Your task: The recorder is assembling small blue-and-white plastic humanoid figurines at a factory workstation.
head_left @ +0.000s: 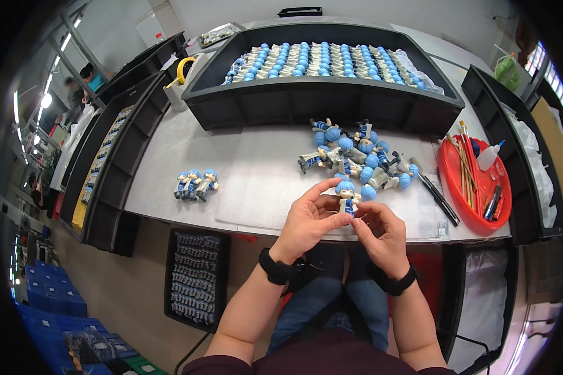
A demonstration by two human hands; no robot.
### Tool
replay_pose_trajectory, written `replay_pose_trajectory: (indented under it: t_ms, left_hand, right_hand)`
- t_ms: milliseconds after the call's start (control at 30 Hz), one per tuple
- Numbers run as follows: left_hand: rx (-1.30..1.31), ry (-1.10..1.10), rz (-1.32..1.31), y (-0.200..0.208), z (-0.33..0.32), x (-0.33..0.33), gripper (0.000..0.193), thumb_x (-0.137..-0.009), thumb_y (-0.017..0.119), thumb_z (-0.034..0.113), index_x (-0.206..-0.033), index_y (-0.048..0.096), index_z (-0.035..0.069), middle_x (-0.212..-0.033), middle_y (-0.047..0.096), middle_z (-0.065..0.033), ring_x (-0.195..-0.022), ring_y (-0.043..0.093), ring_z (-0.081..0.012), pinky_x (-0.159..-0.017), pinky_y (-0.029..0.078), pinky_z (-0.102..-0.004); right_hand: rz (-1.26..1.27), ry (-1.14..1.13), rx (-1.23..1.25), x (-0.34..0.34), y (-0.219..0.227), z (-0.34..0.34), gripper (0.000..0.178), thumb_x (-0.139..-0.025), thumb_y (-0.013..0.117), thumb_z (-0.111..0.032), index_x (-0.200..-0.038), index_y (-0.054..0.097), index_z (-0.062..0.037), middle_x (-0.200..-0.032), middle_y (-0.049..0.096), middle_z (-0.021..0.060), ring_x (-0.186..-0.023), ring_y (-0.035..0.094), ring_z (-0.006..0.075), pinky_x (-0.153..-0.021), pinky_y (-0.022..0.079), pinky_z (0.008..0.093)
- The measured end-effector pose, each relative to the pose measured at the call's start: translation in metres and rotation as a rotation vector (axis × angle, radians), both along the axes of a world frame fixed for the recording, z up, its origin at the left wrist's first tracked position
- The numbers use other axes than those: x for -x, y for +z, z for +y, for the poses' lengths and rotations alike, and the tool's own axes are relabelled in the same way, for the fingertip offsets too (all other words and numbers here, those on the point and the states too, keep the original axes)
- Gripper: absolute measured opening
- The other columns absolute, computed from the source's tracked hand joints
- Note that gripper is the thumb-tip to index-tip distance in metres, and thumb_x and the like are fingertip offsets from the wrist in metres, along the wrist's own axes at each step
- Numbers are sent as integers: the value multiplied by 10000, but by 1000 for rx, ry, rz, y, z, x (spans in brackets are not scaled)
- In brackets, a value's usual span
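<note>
A large black tray [319,100] sat at twelve o'clock on the grey table [244,169], filled with rows of blue-haired figurines [322,62]. A loose pile of figurines [356,156] lay just below it. Three figurines [195,184] stood at nine o'clock. At three o'clock a red tray [463,187] held brushes [464,156] and a white bottle [489,156].

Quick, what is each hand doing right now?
Left hand: closed on the blue-haired toy figure.
Right hand: fingertips pinching the same figure's lower part.
</note>
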State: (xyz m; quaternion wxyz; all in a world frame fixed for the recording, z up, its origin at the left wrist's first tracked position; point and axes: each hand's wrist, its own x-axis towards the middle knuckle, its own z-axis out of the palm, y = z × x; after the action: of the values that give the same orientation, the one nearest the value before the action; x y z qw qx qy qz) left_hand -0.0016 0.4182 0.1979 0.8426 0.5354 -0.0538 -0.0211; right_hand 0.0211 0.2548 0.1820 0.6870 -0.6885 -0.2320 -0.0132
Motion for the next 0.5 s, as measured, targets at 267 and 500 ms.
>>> replay_pose_trajectory:
  t_ms: [267,500]
  left_hand:
    - [-75,40,14,2,10,7,562,-788,605,-40,-1297,373,13,-1003,584,-92,-930,561,-135,-813,471,-256]
    - [-1263,602,-194,29,86,19,442,-711,579,31,-1146,516,-20,-932,575,-131,-786,582,-192,-716,477,-280]
  right_hand:
    - [55,26,31,3,2,5,228,-777,635,-20,-993,568,8,-816,610,50,-659,551,57,-551,437,182]
    - [65,19,22,4,2,-3,229,-802,611,-13,-1023,554,2,-834,594,35,-667,531,47,-574,428,169]
